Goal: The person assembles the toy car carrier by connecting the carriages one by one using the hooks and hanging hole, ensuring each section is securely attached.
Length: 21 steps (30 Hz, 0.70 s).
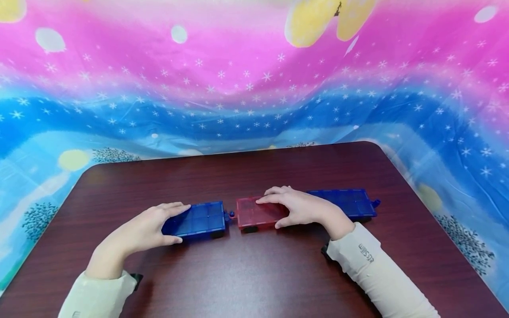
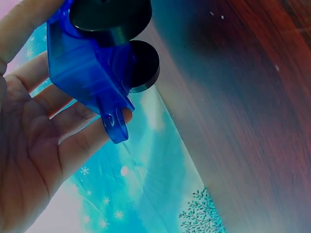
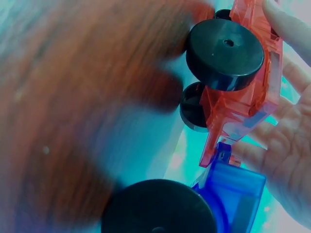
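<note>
Three translucent toy wagons with black wheels stand in a row on the table. On the left, my left hand [image 1: 141,232] grips a blue wagon [image 1: 204,218] by its outer end, thumb on the near side, fingers on the far side. In the left wrist view a blue coupling tab [image 2: 115,130] sticks out from that end. My right hand [image 1: 304,206] holds the middle, red wagon [image 1: 252,212] across its sides. A small coupling [image 1: 232,215] lies between these two. The right wrist view has the red wagon's bar meeting the second blue wagon [image 3: 240,191]; how firmly, I cannot tell.
The dark brown table [image 1: 254,274] has rounded far corners. Behind and beside it hangs a pink and blue cloth [image 1: 246,88] with snowflakes. A blue coupling peg [image 1: 376,203] projects from the right wagon's outer end. The right forearm's sleeve [image 1: 370,260] crosses the table's near right part.
</note>
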{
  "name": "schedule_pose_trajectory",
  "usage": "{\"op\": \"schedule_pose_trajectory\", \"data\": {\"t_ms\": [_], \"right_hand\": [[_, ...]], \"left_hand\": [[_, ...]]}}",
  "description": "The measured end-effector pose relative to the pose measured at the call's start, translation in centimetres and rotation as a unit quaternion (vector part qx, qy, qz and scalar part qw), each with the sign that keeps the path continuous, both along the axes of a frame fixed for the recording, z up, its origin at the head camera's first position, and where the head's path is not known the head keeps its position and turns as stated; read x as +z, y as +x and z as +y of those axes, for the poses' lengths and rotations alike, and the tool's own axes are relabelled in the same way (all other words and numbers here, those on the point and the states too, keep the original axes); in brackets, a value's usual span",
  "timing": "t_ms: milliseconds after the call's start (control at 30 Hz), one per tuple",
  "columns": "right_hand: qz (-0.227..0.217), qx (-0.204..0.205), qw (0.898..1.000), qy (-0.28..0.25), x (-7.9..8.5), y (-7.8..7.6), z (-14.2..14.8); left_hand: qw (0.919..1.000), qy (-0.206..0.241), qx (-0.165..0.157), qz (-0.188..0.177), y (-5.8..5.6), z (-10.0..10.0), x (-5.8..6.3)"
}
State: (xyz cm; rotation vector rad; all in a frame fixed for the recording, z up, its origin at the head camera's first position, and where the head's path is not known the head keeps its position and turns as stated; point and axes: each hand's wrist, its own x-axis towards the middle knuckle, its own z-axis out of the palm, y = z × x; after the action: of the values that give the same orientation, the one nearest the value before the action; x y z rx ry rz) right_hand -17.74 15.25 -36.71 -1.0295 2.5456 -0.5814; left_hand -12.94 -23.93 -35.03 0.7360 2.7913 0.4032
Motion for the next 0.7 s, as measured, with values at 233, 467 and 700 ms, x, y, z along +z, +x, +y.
{"op": "schedule_pose_trajectory", "data": {"t_ms": [233,467,700], "right_hand": [[0.007,-0.001,1.0,0.014,-0.2,-0.1,0.3],[0.011,-0.005,1.0,0.018,-0.1,-0.1,0.3],[0.012,-0.01,1.0,0.01,-0.2,0.1,0.6]], "left_hand": [[1.0,0.006,-0.002,-0.001,-0.2,0.0,-0.4],[0.9999,0.012,0.001,0.002,-0.4,-0.2,-0.8],[0.9998,0.015,0.01,-0.004,-0.4,-0.3,-1.1]]}}
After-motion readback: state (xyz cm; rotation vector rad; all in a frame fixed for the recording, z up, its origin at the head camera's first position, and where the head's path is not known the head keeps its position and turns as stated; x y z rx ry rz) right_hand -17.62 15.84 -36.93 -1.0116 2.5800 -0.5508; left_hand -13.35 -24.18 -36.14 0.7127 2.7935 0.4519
